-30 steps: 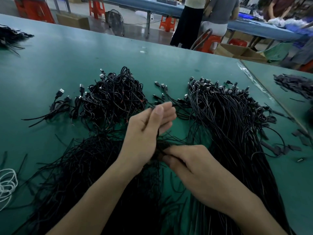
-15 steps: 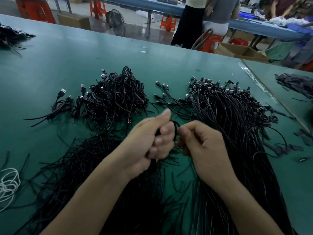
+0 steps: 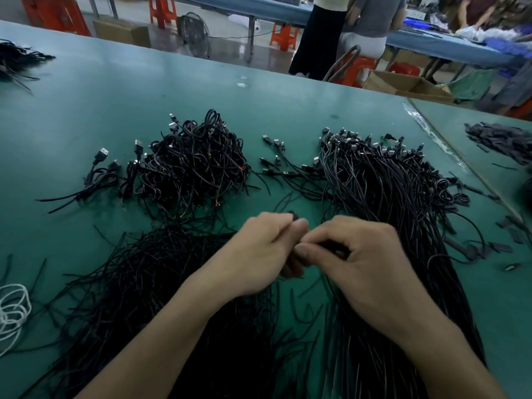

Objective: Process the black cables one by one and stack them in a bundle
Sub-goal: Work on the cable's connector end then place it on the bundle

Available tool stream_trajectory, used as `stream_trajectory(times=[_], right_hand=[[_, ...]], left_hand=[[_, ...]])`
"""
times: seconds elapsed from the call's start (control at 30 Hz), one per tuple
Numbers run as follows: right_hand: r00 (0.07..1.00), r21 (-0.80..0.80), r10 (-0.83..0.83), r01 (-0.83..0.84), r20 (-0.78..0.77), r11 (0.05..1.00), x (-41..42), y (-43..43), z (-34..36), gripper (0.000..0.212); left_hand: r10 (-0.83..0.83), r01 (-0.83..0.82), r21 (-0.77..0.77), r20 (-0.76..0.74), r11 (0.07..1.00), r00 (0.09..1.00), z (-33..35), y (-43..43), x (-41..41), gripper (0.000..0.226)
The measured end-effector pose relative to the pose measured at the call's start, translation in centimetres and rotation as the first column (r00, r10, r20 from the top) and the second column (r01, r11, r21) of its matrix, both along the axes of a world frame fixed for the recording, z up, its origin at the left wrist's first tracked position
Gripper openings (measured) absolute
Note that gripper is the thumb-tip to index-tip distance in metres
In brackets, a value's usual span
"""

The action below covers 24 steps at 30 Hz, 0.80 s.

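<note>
Thin black cable [image 3: 295,215], wound into a small loop, held over the green table [image 3: 144,90] toward its near edge. Left hand [image 3: 259,254] and right hand [image 3: 371,269] both pinch it, fingers curled, fingertips meeting. Half a second earlier the hands stood slightly apart, with more of the loop showing.

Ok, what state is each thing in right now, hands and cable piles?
left hand: curled, pinching held cable.
right hand: curled, pinching it too.
held cable: mostly hidden between the hands.
coiled pile: tangled heap, untouched.
straight bundle: lengthwise, plugs at far end.
white cord: looped, at left edge.
</note>
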State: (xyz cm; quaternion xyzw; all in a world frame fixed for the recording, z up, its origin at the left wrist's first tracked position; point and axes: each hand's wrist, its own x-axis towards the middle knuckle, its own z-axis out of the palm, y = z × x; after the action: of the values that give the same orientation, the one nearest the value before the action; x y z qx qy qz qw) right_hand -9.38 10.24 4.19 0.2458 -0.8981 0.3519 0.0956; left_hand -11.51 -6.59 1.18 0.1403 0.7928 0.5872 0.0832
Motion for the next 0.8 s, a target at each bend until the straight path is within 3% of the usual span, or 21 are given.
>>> stream_trajectory(times=[0.13,0.33,0.47,0.57,0.63,0.7,0.8], right_hand=[[0.998,-0.237,-0.005,0.020,0.065,0.971,-0.7,0.8,-0.3,0.012],[0.934,-0.448,0.227,-0.084,0.277,0.890,-0.9,0.8,-0.6,0.007],[0.971,-0.345,0.132,-0.056,0.201,0.937,-1.1,0.4,-0.2,0.014],[0.988,-0.273,0.065,-0.025,0.137,0.962,-1.3,-0.1,-0.3,0.014],[0.994,-0.277,0.054,-0.027,0.092,0.961,-1.3,-0.6,-0.4,0.013],[0.998,-0.285,0.038,-0.021,0.053,0.958,-1.5,-1.1,-0.3,0.009],[0.999,-0.267,0.024,-0.017,0.023,0.964,-2.1,-1.2,-0.3,0.007]], left_hand=[[-0.084,0.078,0.044,0.169,0.996,0.982,0.9,0.1,0.6,0.057],[-0.246,0.183,0.226,0.293,0.957,0.924,1.6,-0.7,0.9,0.057],[-0.077,0.030,0.204,0.226,0.979,0.971,1.1,0.1,0.7,0.063],[0.003,-0.075,0.302,0.232,0.950,0.973,0.8,0.4,0.7,0.054],[-0.074,-0.093,0.440,0.348,0.893,0.935,0.9,0.5,0.6,0.041],[-0.227,-0.065,0.542,0.453,0.838,0.862,1.0,0.5,0.7,0.043],[-0.210,-0.090,0.474,0.542,0.876,0.814,0.7,0.4,0.7,0.057]])
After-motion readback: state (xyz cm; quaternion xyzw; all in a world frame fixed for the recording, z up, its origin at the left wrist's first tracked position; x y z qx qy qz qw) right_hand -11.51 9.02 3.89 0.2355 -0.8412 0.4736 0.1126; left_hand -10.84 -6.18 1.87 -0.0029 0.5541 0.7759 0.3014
